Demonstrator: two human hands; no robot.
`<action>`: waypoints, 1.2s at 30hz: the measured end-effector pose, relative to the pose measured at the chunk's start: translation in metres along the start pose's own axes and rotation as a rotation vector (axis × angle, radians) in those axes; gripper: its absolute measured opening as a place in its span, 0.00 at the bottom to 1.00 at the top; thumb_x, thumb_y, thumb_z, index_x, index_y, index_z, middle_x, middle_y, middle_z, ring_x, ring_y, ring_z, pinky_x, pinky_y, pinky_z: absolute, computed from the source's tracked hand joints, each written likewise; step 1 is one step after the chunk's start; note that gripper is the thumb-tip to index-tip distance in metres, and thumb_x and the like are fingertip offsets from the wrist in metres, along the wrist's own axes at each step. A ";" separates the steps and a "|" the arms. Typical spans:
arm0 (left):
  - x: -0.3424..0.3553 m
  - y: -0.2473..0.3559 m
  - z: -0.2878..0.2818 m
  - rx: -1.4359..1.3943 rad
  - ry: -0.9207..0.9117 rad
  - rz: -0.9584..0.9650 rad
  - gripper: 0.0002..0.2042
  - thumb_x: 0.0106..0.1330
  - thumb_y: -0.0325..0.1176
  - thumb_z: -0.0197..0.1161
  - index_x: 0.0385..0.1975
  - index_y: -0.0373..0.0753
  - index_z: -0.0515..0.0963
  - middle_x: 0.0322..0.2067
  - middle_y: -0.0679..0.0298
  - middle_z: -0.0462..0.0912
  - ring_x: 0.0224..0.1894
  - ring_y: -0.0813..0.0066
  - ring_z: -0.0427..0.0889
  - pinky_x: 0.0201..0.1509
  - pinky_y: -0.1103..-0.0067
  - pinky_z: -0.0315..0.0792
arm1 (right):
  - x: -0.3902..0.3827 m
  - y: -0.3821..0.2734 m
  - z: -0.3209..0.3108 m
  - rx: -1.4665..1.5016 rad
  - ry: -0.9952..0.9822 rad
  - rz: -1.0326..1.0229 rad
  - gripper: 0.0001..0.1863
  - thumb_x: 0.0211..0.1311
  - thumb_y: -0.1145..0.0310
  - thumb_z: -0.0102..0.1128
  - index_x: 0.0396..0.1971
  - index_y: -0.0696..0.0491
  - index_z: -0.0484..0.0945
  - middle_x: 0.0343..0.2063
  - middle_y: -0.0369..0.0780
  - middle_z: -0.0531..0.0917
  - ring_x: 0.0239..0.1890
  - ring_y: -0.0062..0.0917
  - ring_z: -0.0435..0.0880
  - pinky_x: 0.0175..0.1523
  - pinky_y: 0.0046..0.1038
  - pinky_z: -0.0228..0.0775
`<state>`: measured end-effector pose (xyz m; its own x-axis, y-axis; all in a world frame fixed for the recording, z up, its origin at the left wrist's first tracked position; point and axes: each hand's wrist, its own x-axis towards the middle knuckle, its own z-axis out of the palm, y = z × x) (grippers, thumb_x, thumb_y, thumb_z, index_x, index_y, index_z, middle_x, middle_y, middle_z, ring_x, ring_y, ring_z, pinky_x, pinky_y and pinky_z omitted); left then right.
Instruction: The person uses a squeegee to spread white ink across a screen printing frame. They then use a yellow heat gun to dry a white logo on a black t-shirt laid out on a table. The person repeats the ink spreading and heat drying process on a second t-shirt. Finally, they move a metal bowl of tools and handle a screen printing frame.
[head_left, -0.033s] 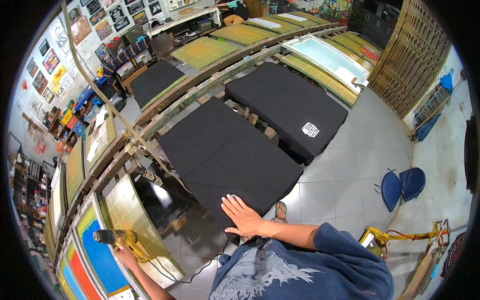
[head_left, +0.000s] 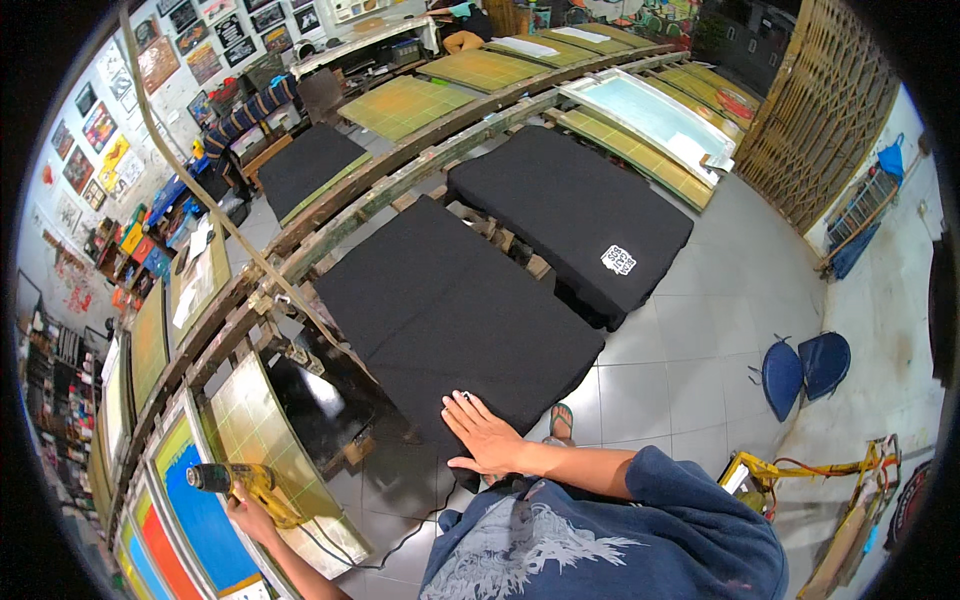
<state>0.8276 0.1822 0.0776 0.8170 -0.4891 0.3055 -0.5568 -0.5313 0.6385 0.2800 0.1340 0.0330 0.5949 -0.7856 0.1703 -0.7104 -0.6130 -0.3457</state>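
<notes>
My left hand [head_left: 250,514] is wrapped round the handle of a yellow and black heat gun [head_left: 262,484], its nozzle pointing left over a blue screen frame. A dark cord trails from it toward my legs. Flat on the near end of a black shirt [head_left: 450,310] lies my right hand [head_left: 484,436], fingers outstretched. That shirt is stretched over a printing board, with a faint crease across its middle. Beyond it to the right, a second board carries another black shirt [head_left: 575,200] with a small white print [head_left: 617,260] near its end.
A long wooden rail [head_left: 330,215] curves behind the boards. A thin pole [head_left: 215,210] slants down beside the near shirt. Colourful screen frames [head_left: 205,510] stand at lower left. A white-framed screen [head_left: 650,112] lies at far right; a yellow metal stand [head_left: 820,472] is by the right wall.
The view has shifted very slightly. Both hands, the heat gun and the shirts otherwise keep their places.
</notes>
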 end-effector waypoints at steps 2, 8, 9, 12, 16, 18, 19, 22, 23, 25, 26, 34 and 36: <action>-0.014 0.017 0.001 -0.078 0.016 -0.029 0.38 0.70 0.62 0.63 0.53 0.22 0.76 0.36 0.48 0.82 0.39 0.57 0.80 0.47 0.65 0.74 | -0.001 0.003 -0.004 -0.007 0.022 -0.021 0.51 0.72 0.34 0.45 0.74 0.67 0.57 0.77 0.57 0.53 0.81 0.50 0.46 0.83 0.48 0.34; -0.022 -0.008 0.011 -0.018 0.010 0.213 0.39 0.70 0.60 0.65 0.61 0.24 0.73 0.57 0.40 0.80 0.58 0.46 0.80 0.64 0.62 0.71 | -0.008 0.006 0.001 -0.001 0.021 -0.036 0.51 0.71 0.34 0.47 0.74 0.67 0.56 0.77 0.57 0.54 0.81 0.50 0.46 0.83 0.49 0.33; -0.027 -0.011 0.010 0.109 0.093 0.189 0.40 0.69 0.61 0.65 0.62 0.24 0.72 0.58 0.39 0.79 0.60 0.44 0.78 0.65 0.59 0.70 | -0.011 0.005 0.001 0.019 0.036 -0.026 0.51 0.71 0.34 0.48 0.74 0.67 0.56 0.77 0.56 0.53 0.81 0.50 0.45 0.83 0.49 0.33; -0.036 -0.019 0.019 0.430 0.332 0.024 0.45 0.66 0.65 0.65 0.67 0.26 0.67 0.64 0.36 0.72 0.66 0.36 0.71 0.67 0.49 0.66 | -0.009 -0.001 0.001 0.080 0.085 -0.020 0.51 0.71 0.35 0.49 0.75 0.66 0.54 0.78 0.55 0.51 0.82 0.48 0.43 0.83 0.48 0.32; -0.083 0.015 0.035 0.426 0.527 0.070 0.48 0.66 0.66 0.65 0.72 0.29 0.62 0.68 0.34 0.64 0.71 0.33 0.62 0.69 0.42 0.61 | -0.017 0.008 -0.003 0.171 0.051 -0.044 0.51 0.71 0.37 0.51 0.76 0.64 0.52 0.79 0.54 0.49 0.82 0.48 0.40 0.83 0.49 0.31; -0.147 0.095 0.049 0.233 0.747 0.376 0.44 0.70 0.61 0.65 0.72 0.29 0.61 0.69 0.34 0.61 0.72 0.33 0.61 0.72 0.45 0.58 | -0.029 0.015 -0.022 0.239 0.193 -0.081 0.48 0.70 0.42 0.56 0.78 0.58 0.51 0.80 0.54 0.45 0.82 0.49 0.40 0.83 0.50 0.31; -0.206 0.160 0.050 0.022 0.611 0.448 0.39 0.75 0.50 0.63 0.74 0.30 0.56 0.72 0.36 0.57 0.74 0.39 0.59 0.74 0.50 0.58 | -0.041 0.024 -0.034 0.235 0.239 -0.037 0.47 0.70 0.43 0.58 0.78 0.57 0.51 0.80 0.55 0.44 0.82 0.50 0.40 0.83 0.50 0.33; -0.323 0.264 0.067 -0.362 0.346 0.592 0.37 0.79 0.42 0.59 0.77 0.31 0.48 0.75 0.39 0.51 0.76 0.46 0.56 0.76 0.55 0.59 | -0.091 0.061 -0.066 0.313 0.268 0.123 0.46 0.69 0.48 0.61 0.78 0.56 0.53 0.79 0.58 0.43 0.81 0.53 0.40 0.81 0.52 0.41; -0.364 0.293 0.070 -0.420 0.203 0.576 0.36 0.79 0.39 0.57 0.77 0.31 0.45 0.76 0.41 0.49 0.78 0.50 0.55 0.77 0.56 0.58 | -0.112 0.079 -0.068 0.330 0.297 0.187 0.46 0.68 0.52 0.64 0.77 0.57 0.54 0.79 0.59 0.42 0.81 0.55 0.41 0.80 0.52 0.46; -0.429 0.338 0.093 -0.552 -0.085 0.639 0.37 0.80 0.39 0.55 0.78 0.30 0.43 0.78 0.43 0.45 0.79 0.51 0.52 0.77 0.57 0.57 | -0.167 0.122 -0.082 0.269 0.301 0.375 0.45 0.67 0.54 0.65 0.77 0.58 0.56 0.78 0.60 0.43 0.80 0.57 0.44 0.79 0.52 0.49; -0.458 0.355 0.108 -0.625 -0.218 0.710 0.38 0.80 0.42 0.55 0.78 0.30 0.43 0.79 0.43 0.42 0.79 0.49 0.50 0.77 0.56 0.57 | -0.198 0.144 -0.088 0.219 0.313 0.464 0.44 0.67 0.55 0.66 0.76 0.58 0.57 0.78 0.60 0.43 0.80 0.57 0.45 0.78 0.52 0.51; -0.664 0.499 0.158 -1.046 -0.963 1.201 0.36 0.76 0.37 0.60 0.77 0.35 0.48 0.79 0.50 0.39 0.78 0.49 0.50 0.76 0.51 0.56 | -0.432 0.161 -0.141 0.038 0.350 1.539 0.40 0.66 0.56 0.67 0.71 0.61 0.64 0.76 0.65 0.48 0.74 0.62 0.60 0.71 0.56 0.63; -0.703 0.524 0.160 -1.061 -1.150 1.353 0.35 0.76 0.37 0.60 0.76 0.31 0.50 0.79 0.49 0.43 0.77 0.49 0.53 0.76 0.52 0.57 | -0.470 0.131 -0.140 0.096 0.470 1.733 0.38 0.67 0.56 0.67 0.70 0.62 0.65 0.74 0.66 0.52 0.72 0.62 0.63 0.71 0.55 0.64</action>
<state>-0.0623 0.1372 0.0842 -0.6260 -0.4811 0.6138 0.0341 0.7694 0.6379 -0.1457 0.4112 0.0366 -0.8830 -0.4283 -0.1919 -0.3123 0.8414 -0.4410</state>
